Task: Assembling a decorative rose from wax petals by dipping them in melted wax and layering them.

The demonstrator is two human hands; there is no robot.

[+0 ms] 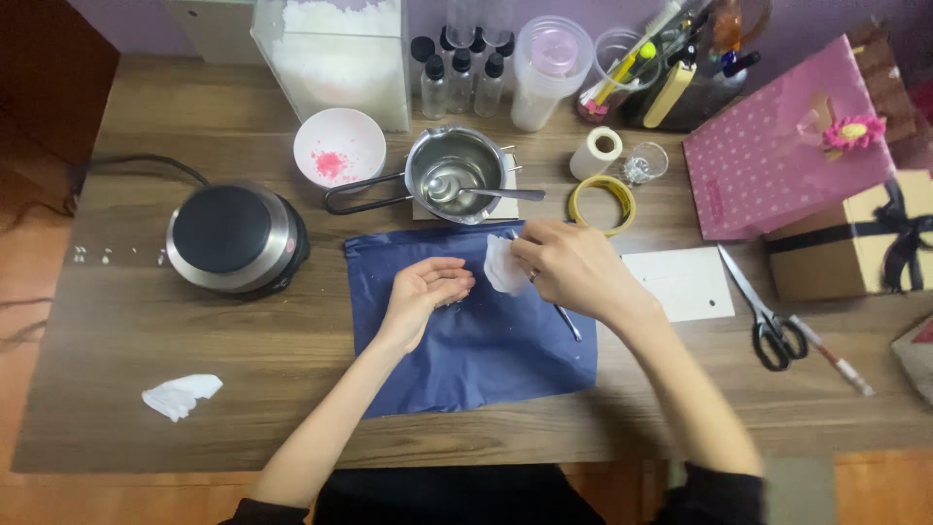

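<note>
Around the blue sheet (466, 340) on the desk (117, 321): a steel pouring pot (452, 175) just behind it, an electric hotplate (236, 236) to its left, scissors (768, 311) well to its right. Above the sheet, the right hand (573, 267) pinches a white tissue (502, 266) — crumpled, no clear long axis — at its fingertips, while the left hand (425, 289) lies cupped, palm up, fingers loosely curled, just beside the tissue.

On the bench (117, 331) sit a round hotplate (235, 236), black-handled scissors (768, 311), a crumpled tissue (180, 395) and a pink gift bag (782, 146).
</note>
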